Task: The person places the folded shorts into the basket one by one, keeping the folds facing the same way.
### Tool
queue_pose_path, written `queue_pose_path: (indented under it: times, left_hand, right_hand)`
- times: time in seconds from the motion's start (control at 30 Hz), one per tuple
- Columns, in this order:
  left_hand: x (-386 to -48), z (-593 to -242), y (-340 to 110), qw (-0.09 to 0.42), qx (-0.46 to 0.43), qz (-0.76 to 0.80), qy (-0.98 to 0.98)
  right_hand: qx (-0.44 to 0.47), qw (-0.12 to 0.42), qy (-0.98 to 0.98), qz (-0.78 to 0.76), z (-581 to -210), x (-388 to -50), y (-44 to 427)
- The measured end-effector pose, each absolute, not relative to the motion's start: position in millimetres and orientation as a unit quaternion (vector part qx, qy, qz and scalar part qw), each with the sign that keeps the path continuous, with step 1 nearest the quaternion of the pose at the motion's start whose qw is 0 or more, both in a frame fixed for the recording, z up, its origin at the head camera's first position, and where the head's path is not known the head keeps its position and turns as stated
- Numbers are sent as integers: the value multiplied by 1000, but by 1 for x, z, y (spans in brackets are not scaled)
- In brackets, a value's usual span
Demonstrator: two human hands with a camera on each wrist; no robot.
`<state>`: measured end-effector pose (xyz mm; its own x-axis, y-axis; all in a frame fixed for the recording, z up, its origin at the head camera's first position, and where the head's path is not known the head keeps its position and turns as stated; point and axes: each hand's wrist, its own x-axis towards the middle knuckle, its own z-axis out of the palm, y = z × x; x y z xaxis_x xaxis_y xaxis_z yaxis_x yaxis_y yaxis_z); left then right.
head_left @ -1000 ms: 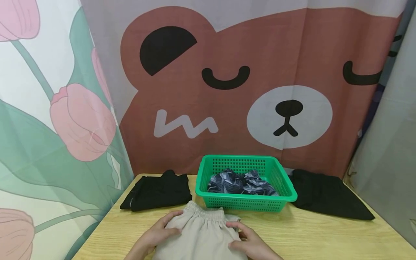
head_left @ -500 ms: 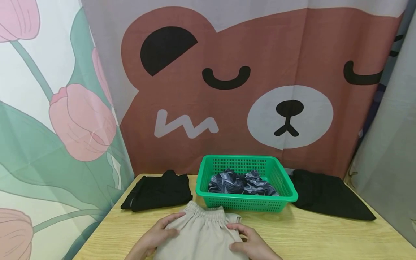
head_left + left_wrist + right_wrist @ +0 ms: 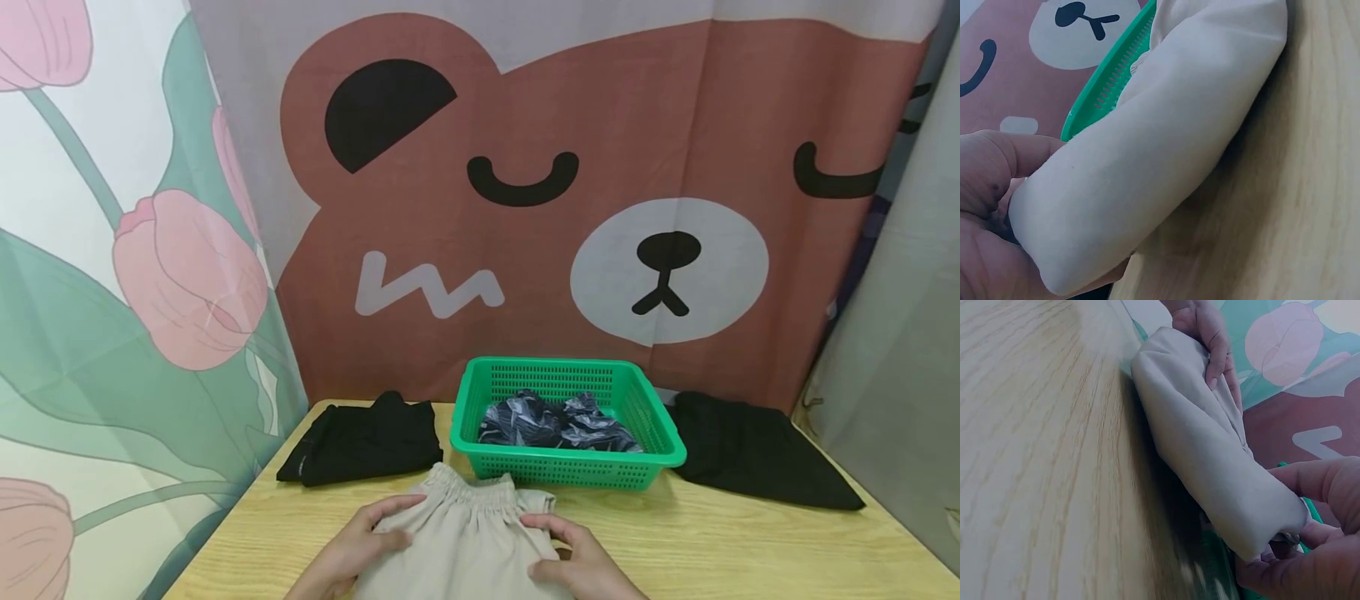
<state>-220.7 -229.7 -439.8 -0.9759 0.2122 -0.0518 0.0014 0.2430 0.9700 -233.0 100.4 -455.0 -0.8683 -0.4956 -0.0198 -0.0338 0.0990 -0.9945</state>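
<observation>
At lower centre of the head frame: one beige elastic-waisted garment, gathered waist uppermost, over a wooden table. Left hand: thumb and fingers clamped on the garment's left edge. Right hand: thumb and fingers pinching its right edge. Centre, behind: one green perforated basket, containing crumpled dark patterned fabric. Centre left: one folded black garment. Centre right: a second black garment, laid flat.
</observation>
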Motion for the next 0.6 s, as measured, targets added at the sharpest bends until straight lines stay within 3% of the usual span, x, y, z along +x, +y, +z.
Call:
queue_pose_path:
  times: [0.6]
  left_hand:
    - [-208, -426, -226, 72, 37, 596, 799]
  right_hand:
    - [-182, 174, 702, -666, -444, -221, 100]
